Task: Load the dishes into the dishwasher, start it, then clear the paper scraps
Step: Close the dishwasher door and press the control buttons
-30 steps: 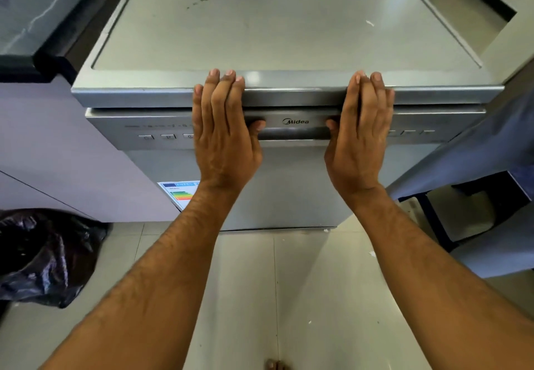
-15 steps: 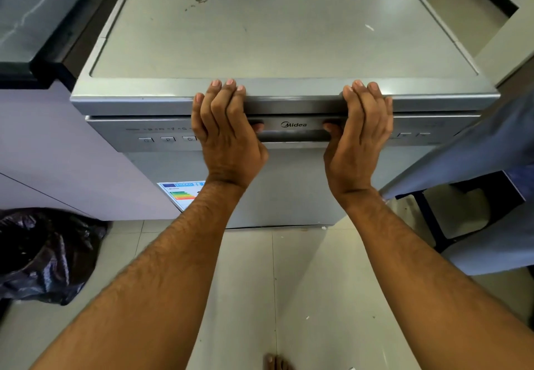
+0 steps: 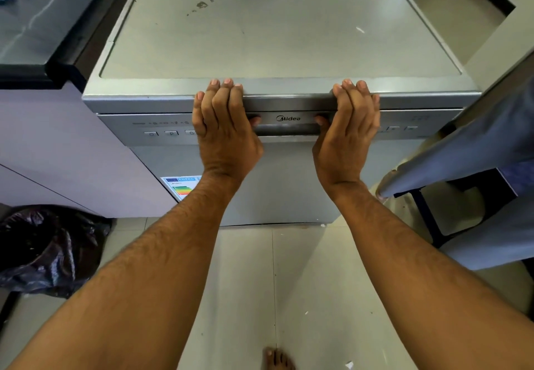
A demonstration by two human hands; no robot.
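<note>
A bare foot [image 3: 276, 358] stands on the tiled floor [image 3: 245, 283], with small paper scraps [image 3: 349, 364] lying nearby. Both forearms reach forward and up to the dishwasher [image 3: 277, 184]. The left hand [image 3: 225, 135] and right hand [image 3: 345, 138] press flat against the top of its shut door, fingers extended over the top edge and thumbs tucked at the handle recess [image 3: 286, 130], gripping nothing.

Cabinet [image 3: 57, 144] and cloth [image 3: 476, 150] flank dishwasher [image 3: 289, 184].
</note>
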